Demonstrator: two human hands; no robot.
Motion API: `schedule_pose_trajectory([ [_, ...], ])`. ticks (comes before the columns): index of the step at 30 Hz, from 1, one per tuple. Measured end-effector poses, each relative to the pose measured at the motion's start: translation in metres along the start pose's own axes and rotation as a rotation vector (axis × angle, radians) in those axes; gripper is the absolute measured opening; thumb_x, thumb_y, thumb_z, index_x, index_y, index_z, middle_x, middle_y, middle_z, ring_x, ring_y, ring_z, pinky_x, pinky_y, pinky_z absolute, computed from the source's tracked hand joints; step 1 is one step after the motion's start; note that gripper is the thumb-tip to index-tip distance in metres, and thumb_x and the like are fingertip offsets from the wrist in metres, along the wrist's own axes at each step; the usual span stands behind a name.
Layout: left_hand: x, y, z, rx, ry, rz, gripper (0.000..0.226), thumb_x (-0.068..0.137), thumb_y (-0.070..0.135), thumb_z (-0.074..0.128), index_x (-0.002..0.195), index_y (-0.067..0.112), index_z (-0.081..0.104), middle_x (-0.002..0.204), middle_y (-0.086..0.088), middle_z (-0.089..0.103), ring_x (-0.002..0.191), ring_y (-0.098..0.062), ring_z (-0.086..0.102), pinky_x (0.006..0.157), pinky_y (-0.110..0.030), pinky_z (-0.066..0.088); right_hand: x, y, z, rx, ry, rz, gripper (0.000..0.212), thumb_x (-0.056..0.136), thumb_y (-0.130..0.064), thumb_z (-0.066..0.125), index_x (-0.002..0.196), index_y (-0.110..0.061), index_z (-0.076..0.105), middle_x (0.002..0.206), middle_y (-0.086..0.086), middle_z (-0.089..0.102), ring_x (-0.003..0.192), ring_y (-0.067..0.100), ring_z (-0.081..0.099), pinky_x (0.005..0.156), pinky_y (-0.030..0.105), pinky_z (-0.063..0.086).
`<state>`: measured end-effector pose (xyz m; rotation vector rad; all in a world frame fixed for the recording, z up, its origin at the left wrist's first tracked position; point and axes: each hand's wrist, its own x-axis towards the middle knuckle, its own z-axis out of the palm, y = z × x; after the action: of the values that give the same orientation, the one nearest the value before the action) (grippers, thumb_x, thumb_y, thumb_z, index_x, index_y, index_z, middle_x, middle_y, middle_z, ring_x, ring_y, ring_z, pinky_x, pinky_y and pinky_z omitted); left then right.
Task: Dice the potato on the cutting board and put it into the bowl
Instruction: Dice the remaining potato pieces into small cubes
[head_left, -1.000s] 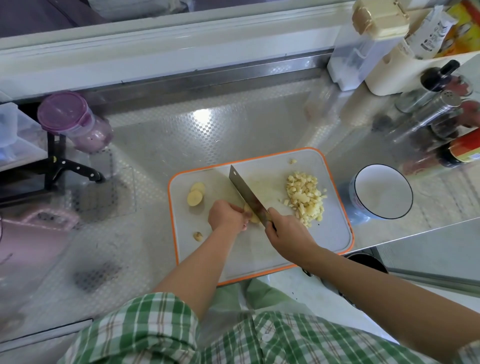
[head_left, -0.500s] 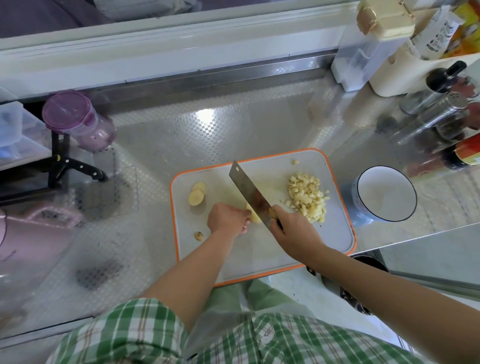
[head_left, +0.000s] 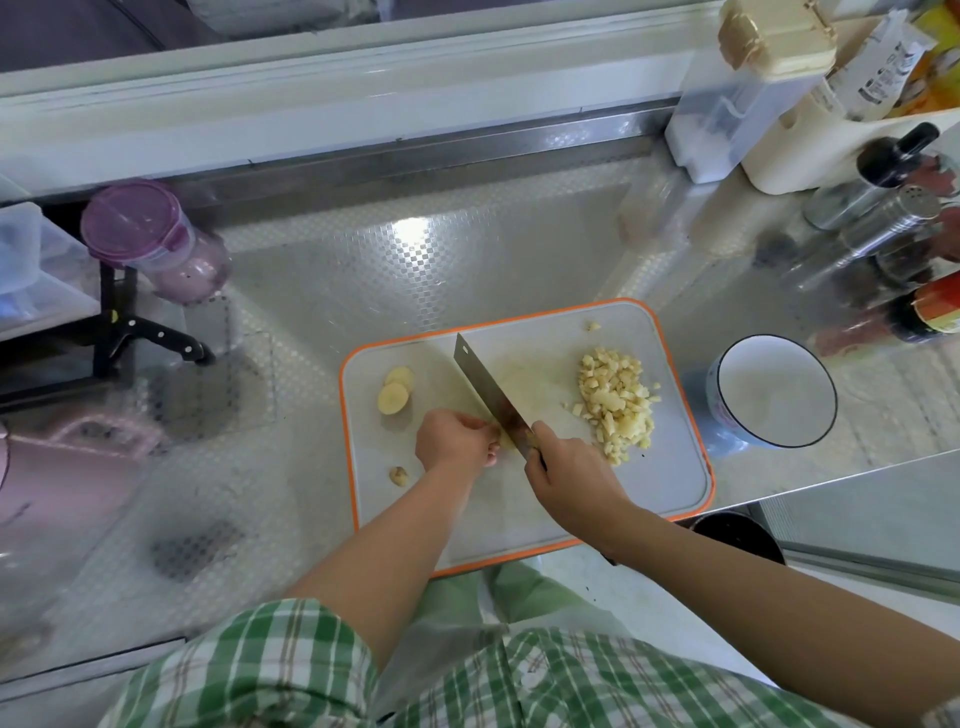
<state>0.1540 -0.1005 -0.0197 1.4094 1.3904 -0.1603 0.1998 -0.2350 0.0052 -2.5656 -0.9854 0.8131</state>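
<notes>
On the left we see a jar with a purple lid (head_left: 132, 223), a bit blurry. Next comes the cutting board (head_left: 670, 478). Near its left side lie two round potato slices (head_left: 393, 397), one partly on top of the other. A small end bit (head_left: 398, 475) lies closer to the person.

The left hand (head_left: 454, 439) curls its fingers down on the potato piece (head_left: 506, 442). The hand hides most of it, so we only see a thin yellow edge.

The knife (head_left: 485, 387) stands right beside those fingers. Its long side runs on a slant, with the square tip pointing away and to the left. The right hand (head_left: 569, 478) wraps around the handle, which we cannot see.

Further right, a pile of potato cubes (head_left: 618, 402) sits on the board. The white bowl (head_left: 776, 389) stands on the counter just beside the board's right side.
</notes>
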Motion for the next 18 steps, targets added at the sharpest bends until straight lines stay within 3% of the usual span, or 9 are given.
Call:
schedule_pose_trajectory([
  [8,0.001,0.003,0.002,0.030,0.009,0.006,0.012,0.076,0.014,0.078,0.068,0.007,0.071,0.058,-0.007,0.069,0.048,-0.017,0.067,0.065,-0.032,0.061,0.004,-0.002,0.003,-0.041,0.018,-0.014,0.007,0.097,-0.017,0.037,0.091,-0.015,0.033,0.059,0.002,0.035,0.060,0.031,0.044,0.054,0.033,0.030],
  [13,-0.001,0.004,0.000,0.052,0.000,0.019,0.016,0.077,0.014,0.076,0.063,0.009,0.070,0.059,-0.006,0.070,0.052,-0.018,0.069,0.069,-0.032,0.061,0.004,0.002,0.009,-0.030,0.035,-0.011,0.010,0.098,-0.019,0.037,0.100,-0.010,0.042,0.059,0.002,0.037,0.061,0.032,0.049,0.054,0.034,0.033],
  [18,0.002,-0.001,0.001,0.108,0.011,0.079,0.026,0.077,0.019,0.075,0.053,0.014,0.067,0.057,-0.003,0.070,0.053,-0.016,0.069,0.072,-0.032,0.060,0.005,0.008,-0.002,0.162,0.095,0.001,0.013,0.099,-0.020,0.042,0.090,-0.010,0.045,0.057,0.006,0.044,0.055,0.030,0.047,0.051,0.040,0.036],
])
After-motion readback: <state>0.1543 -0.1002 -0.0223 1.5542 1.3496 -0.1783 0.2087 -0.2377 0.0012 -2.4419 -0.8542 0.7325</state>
